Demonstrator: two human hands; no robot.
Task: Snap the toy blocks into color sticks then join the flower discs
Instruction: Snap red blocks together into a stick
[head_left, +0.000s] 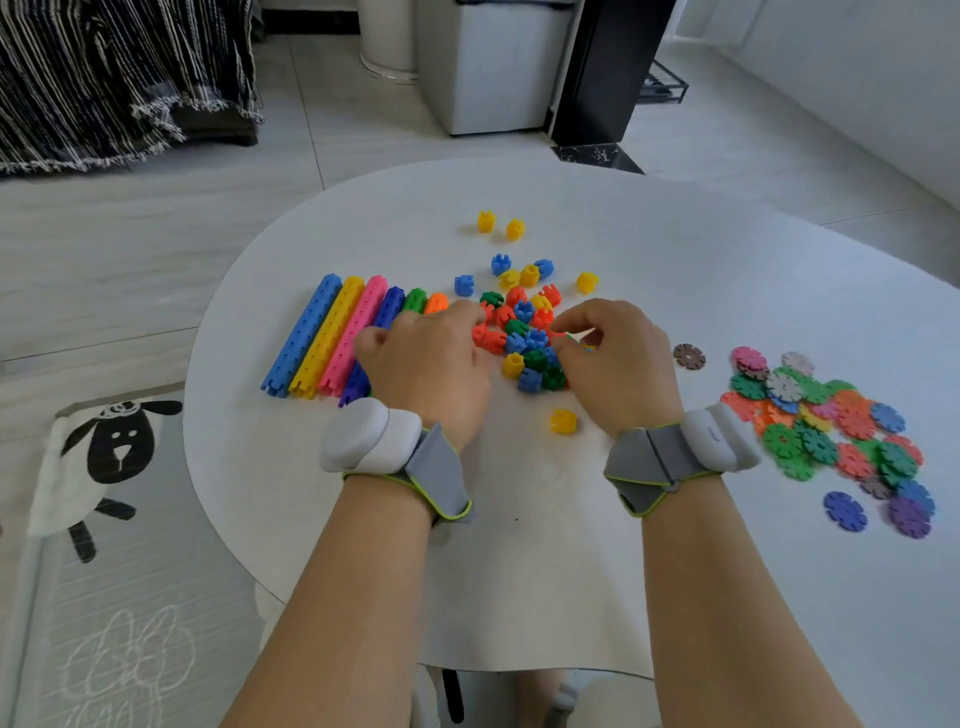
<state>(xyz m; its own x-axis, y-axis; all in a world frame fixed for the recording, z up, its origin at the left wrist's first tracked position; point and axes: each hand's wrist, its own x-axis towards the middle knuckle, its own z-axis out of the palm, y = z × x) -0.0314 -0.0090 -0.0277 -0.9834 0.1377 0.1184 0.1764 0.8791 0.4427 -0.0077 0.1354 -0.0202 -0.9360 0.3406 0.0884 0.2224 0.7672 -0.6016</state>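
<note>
Red blocks (489, 338) lie between our left hand (426, 364) and right hand (615, 364); what each grip holds, we cannot tell. We should align matching ends squarely.

Single head camera, wide-angle, facing forward-down, close above white table (675, 249).

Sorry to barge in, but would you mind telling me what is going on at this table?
A person has the left hand and right hand down in a pile of loose toy blocks in the middle of the white table. Whether either hand grips a block is hidden. Six colour sticks lie side by side to the left, partly under the left hand. The flower discs sit in a loose heap on the right, untouched.
</note>
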